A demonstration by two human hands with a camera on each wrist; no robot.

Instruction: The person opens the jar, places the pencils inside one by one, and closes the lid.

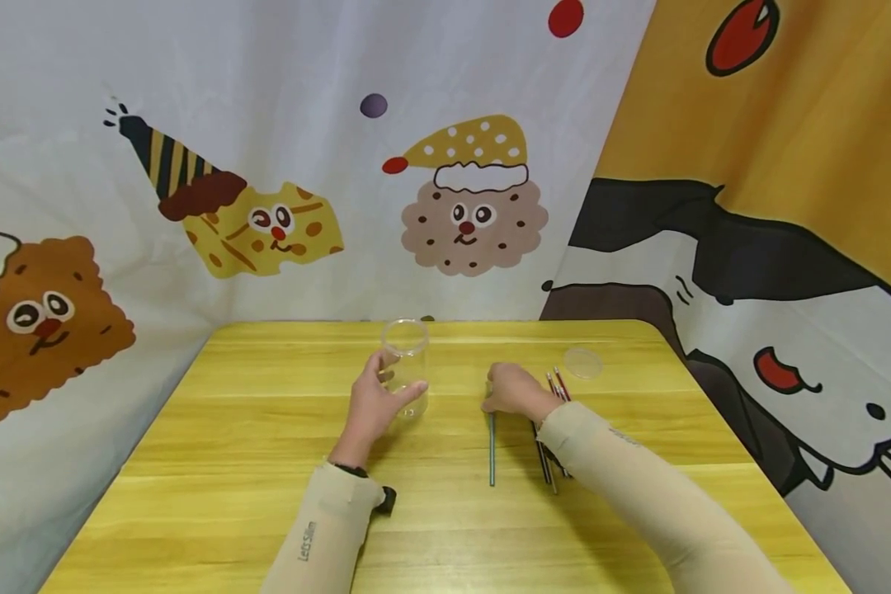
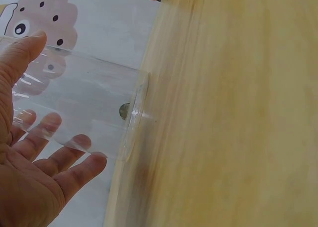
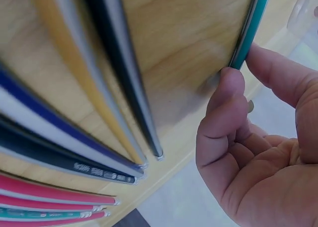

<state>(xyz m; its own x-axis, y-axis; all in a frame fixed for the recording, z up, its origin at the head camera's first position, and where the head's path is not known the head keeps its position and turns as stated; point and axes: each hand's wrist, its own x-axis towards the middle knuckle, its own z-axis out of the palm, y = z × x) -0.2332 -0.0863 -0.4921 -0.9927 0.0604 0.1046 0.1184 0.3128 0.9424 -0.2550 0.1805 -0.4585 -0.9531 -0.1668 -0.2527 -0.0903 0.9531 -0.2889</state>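
A clear plastic jar (image 1: pixel 413 368) stands upright and uncapped on the table, its rim facing up. My left hand (image 1: pixel 374 406) holds it from the left, with the thumb on the near side and the fingers round the far side. Thumb and fingers also show against the jar wall (image 2: pixel 94 95) in the left wrist view. To the right, my right hand (image 1: pixel 516 389) pinches the far end of a teal pencil (image 1: pixel 492 454) between thumb and index finger. The rest of that pencil extends toward me, close over the tabletop. Its pinched part (image 3: pixel 252 31) shows in the right wrist view.
Several more pencils (image 1: pixel 544 462) lie grouped under and beside the right forearm, in dark, yellow, blue, red and green (image 3: pixel 47 213). A round clear lid (image 1: pixel 583 363) lies behind them. A printed curtain (image 1: pixel 304 124) hangs beyond the wooden table's (image 1: pixel 252 429) far edge.
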